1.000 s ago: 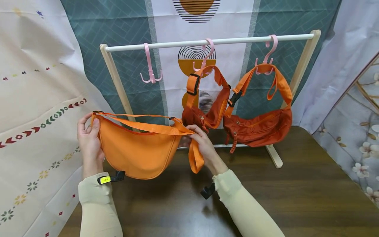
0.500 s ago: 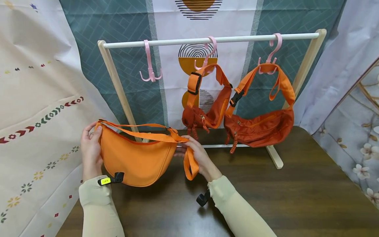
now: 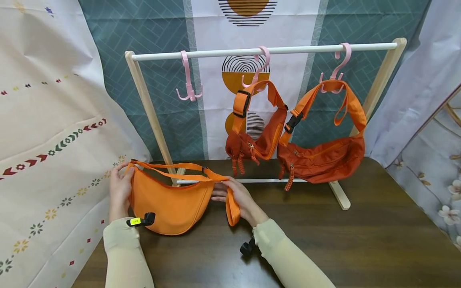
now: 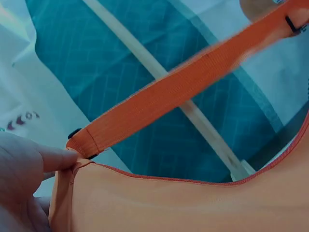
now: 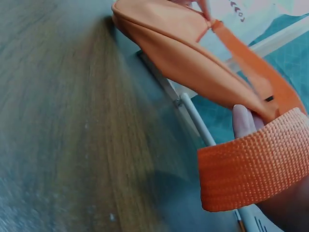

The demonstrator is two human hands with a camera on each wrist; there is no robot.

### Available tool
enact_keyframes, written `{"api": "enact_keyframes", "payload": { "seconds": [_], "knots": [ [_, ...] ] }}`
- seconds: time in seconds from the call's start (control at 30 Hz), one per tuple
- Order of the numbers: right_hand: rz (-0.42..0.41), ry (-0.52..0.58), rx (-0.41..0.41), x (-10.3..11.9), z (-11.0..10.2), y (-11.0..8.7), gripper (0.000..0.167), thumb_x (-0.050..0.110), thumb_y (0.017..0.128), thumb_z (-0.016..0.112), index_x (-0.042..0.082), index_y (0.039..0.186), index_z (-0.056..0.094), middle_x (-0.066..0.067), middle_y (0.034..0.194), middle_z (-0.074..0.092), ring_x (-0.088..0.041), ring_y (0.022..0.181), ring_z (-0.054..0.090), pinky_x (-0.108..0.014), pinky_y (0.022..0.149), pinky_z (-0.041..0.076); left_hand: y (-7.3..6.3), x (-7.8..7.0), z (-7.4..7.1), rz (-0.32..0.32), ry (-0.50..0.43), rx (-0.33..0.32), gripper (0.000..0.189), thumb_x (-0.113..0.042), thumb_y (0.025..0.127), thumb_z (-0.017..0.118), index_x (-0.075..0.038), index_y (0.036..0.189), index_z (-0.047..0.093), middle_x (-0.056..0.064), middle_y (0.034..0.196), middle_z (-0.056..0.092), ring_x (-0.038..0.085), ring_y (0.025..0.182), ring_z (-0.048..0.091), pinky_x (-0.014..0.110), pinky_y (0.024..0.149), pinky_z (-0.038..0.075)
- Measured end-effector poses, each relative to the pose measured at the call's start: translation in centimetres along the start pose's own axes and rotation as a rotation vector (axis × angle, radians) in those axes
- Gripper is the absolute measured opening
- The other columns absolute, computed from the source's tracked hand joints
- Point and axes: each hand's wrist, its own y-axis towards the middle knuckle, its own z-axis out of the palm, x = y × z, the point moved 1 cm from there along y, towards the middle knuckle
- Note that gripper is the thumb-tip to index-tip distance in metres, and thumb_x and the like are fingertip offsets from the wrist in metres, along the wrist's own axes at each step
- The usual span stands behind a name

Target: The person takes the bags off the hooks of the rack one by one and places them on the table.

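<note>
While your left hand (image 3: pixel 120 190) pinches the upper left corner of the orange half-moon bag (image 3: pixel 173 206), your right hand (image 3: pixel 240 197) pinches its webbing strap (image 3: pixel 214 177) near the other corner, so the bag hangs between them, low over the brown wooden table (image 3: pixel 324 248) and in front of the rack's left leg (image 3: pixel 151 116). (Whether its curved bottom touches the wood, you cannot tell from these views.) A slack loop (image 3: pixel 233 212) of webbing dangles beside your right hand, and it looks like the likeliest trouble: drawn upward, it could snag the braided zipper pulls (image 3: pixel 240 163) of the middle rust-red bag (image 3: pixel 268 136). Should your right fingers loosen, the strap would probably slip and that end drop, leaving the weight twisting on your left pinch alone.
</note>
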Motion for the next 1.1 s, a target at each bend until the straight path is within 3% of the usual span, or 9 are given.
{"api": "enact_keyframes", "payload": {
  "seconds": [0.07,0.2,0.43,0.6,0.77,0.93,1.1],
  "knots": [
    [0.007,-0.003,-0.012,-0.2,-0.2,-0.1,0.029,0.017,0.114,0.042,0.003,0.136,0.053,-0.025,0.137,0.062,-0.033,0.113,0.071,-0.048,0.096,0.057,0.1,0.6,0.0,-0.004,0.055,0.001,0.046,-0.034,0.110,0.050,-0.021,0.153,0.041,-0.005,0.110,0.054,0.004,0.083,0.057,0.020,0.070,0.048],
    [0.029,-0.033,-0.022,-0.6,-0.6,-0.1,0.030,0.019,0.113,0.044,0.004,0.139,0.050,-0.029,0.142,0.056,-0.036,0.117,0.069,-0.046,0.094,0.058,0.4,1.6,-0.2,-0.025,0.064,-0.005,0.046,-0.031,0.111,0.047,-0.017,0.154,0.040,-0.003,0.111,0.053,0.002,0.080,0.058,0.020,0.068,0.049],
    [0.067,-0.132,-0.022,-0.6,-1.0,-0.2,0.032,0.012,0.111,0.048,0.003,0.142,0.052,-0.024,0.136,0.058,-0.029,0.106,0.069,-0.040,0.090,0.060,0.9,2.7,-0.5,-0.059,0.068,-0.019,0.043,-0.028,0.111,0.046,-0.014,0.152,0.039,-0.003,0.115,0.051,0.001,0.082,0.057,0.018,0.068,0.048],
    [0.075,-0.239,-0.012,-0.2,-1.0,-0.3,0.033,0.009,0.109,0.048,0.004,0.141,0.054,-0.022,0.136,0.058,-0.025,0.107,0.068,-0.035,0.089,0.059,1.2,3.0,-0.5,-0.058,0.135,-0.006,0.054,-0.026,0.111,0.046,-0.010,0.160,0.031,0.010,0.141,0.047,0.005,0.093,0.055,0.021,0.078,0.047],
    [0.055,-0.348,-0.002,0.0,-0.8,-0.4,0.033,0.007,0.109,0.048,0.003,0.140,0.057,-0.020,0.141,0.056,-0.025,0.115,0.064,-0.041,0.101,0.053,1.4,3.3,-0.5,-0.034,0.200,-0.001,0.054,-0.021,0.111,0.044,-0.008,0.161,0.030,0.019,0.160,0.032,0.013,0.104,0.051,0.028,0.087,0.043],
    [0.002,-0.522,0.010,1.0,-0.2,-0.7,0.033,0.007,0.108,0.050,0.002,0.140,0.058,-0.016,0.145,0.054,-0.035,0.134,0.050,-0.054,0.115,0.038,1.6,3.6,-0.4,-0.002,0.269,0.008,0.054,-0.015,0.110,0.041,-0.006,0.162,0.029,0.025,0.154,0.036,0.026,0.113,0.050,0.032,0.088,0.042],
    [-0.029,-0.589,0.027,2.5,0.5,-1.3,0.035,0.008,0.108,0.050,0.004,0.141,0.058,-0.016,0.147,0.053,-0.035,0.140,0.046,-0.058,0.118,0.033,1.2,2.9,-0.4,0.083,0.368,-0.055,0.052,-0.012,0.108,0.045,-0.003,0.158,0.035,0.025,0.129,0.046,0.029,0.104,0.046,0.035,0.082,0.038]
  ]
}}
